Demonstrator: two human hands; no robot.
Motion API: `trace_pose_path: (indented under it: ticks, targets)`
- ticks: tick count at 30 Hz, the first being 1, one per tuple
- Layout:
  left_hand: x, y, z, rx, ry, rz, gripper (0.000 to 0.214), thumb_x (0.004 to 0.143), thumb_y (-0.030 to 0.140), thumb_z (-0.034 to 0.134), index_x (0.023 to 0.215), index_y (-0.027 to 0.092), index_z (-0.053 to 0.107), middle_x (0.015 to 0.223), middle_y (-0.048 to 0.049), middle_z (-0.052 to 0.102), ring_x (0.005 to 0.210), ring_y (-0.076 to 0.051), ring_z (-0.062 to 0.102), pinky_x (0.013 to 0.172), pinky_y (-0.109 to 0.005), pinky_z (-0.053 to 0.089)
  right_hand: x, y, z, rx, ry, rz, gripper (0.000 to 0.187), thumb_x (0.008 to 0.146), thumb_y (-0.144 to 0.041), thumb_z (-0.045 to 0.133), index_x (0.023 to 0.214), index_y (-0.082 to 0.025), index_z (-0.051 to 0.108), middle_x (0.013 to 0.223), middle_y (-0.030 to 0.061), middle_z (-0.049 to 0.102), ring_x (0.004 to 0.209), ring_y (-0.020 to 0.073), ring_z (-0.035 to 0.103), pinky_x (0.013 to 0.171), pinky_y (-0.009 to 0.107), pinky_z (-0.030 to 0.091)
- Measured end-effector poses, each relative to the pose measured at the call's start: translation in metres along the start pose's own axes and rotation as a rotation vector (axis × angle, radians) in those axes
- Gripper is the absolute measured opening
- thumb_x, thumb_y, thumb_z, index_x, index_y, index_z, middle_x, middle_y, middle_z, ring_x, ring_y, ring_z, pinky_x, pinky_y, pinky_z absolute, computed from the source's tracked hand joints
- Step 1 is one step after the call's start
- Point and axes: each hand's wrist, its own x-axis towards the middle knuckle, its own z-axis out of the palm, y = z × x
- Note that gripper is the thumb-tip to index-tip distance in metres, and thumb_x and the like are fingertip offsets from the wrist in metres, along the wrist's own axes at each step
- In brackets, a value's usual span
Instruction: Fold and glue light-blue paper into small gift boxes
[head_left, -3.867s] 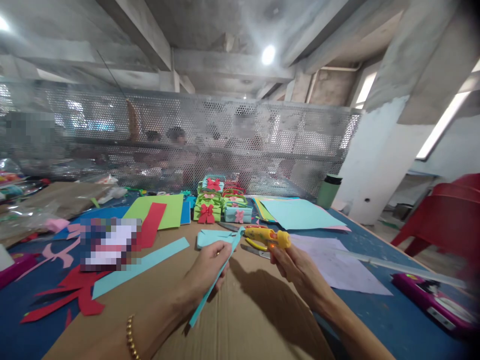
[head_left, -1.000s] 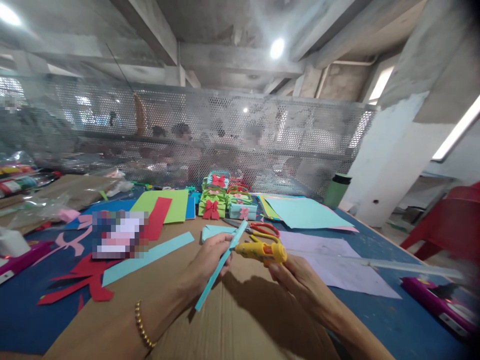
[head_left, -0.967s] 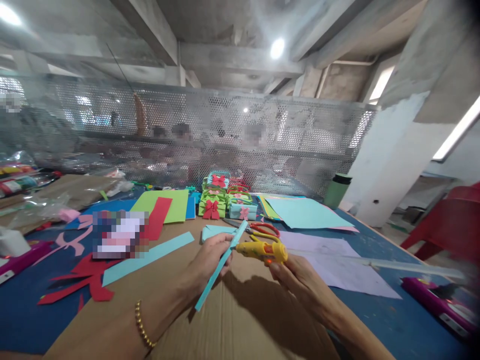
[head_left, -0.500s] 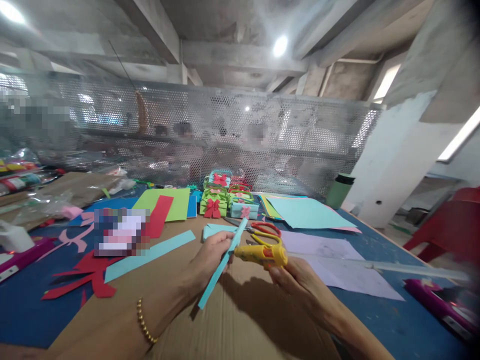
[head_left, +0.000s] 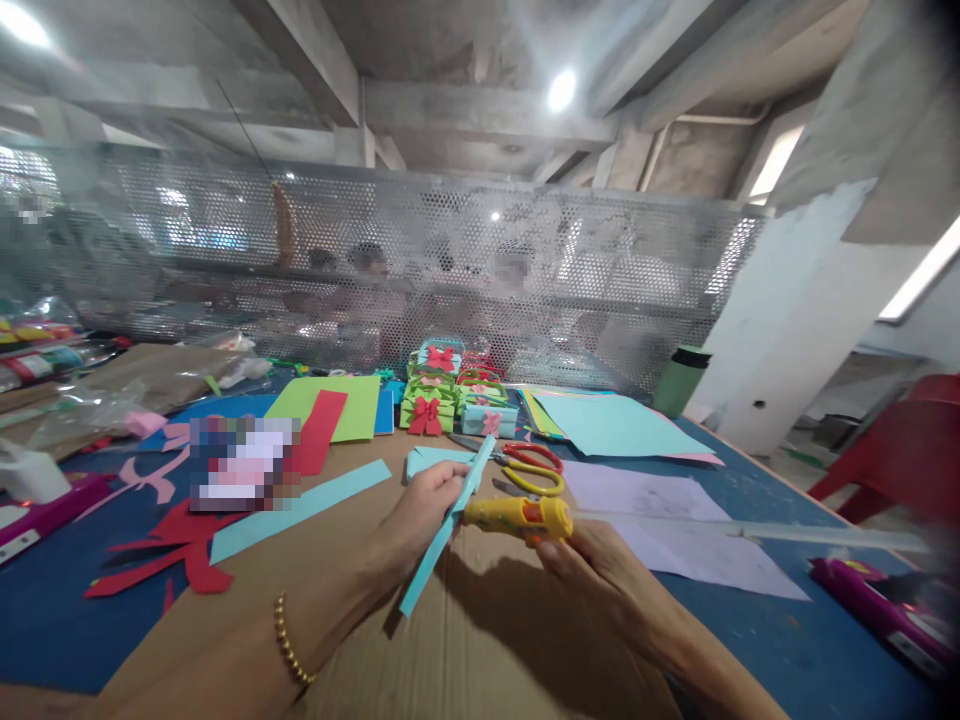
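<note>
My left hand (head_left: 435,500) is closed on a narrow light-blue paper strip (head_left: 425,572), which slants up and away above the cardboard (head_left: 450,665). In my right hand (head_left: 589,555) is a yellow glue gun (head_left: 517,517), its nozzle pointing left at the strip, close to my left fingers. Whether the nozzle touches the paper I cannot tell. A clear glue stick (head_left: 787,535) sticks out to the right behind the gun. Just beyond the gun lie scissors with red and yellow handles (head_left: 544,482). A folded light-blue paper piece (head_left: 431,460) lies behind my left hand.
Small paper bags with bows (head_left: 426,415) stand at the back. A wider light-blue strip (head_left: 300,510) and red paper cutouts (head_left: 199,565) lie left. Lilac paper (head_left: 675,510), a light-blue sheet stack (head_left: 622,425), a green bottle (head_left: 684,382) and a purple device (head_left: 885,610) are right.
The glue gun has shifted slightly left and down along the paper strip. My left hand keeps its hold on the strip, almost unmoved.
</note>
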Motion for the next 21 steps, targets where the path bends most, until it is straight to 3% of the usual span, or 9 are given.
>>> trace_pose_path:
  ticks: [13,21]
  targets:
    - [0.001,-0.004,-0.001,0.005,-0.017,0.03,0.031,0.089,0.036,0.051,0.109,0.016,0.063,0.055,0.0069,0.049,0.038,-0.007,0.039,0.037,-0.017,0.027,0.0,0.008,-0.001,-0.031,0.008,-0.009,0.043,0.1,-0.053,0.042,0.081,-0.019,0.06,0.077,0.001,0.059,0.068,0.0162,0.049,0.062,0.026,0.04]
    - [0.002,-0.005,-0.001,0.002,-0.023,0.034,0.029,0.088,0.037,0.051,0.107,0.017,0.061,0.061,0.0064,0.05,0.039,-0.007,0.038,0.037,-0.018,0.031,-0.003,0.006,0.0,-0.015,-0.034,-0.006,0.044,0.1,-0.053,0.042,0.089,-0.019,0.066,0.078,0.0008,0.062,0.069,0.0163,0.051,0.061,0.025,0.041]
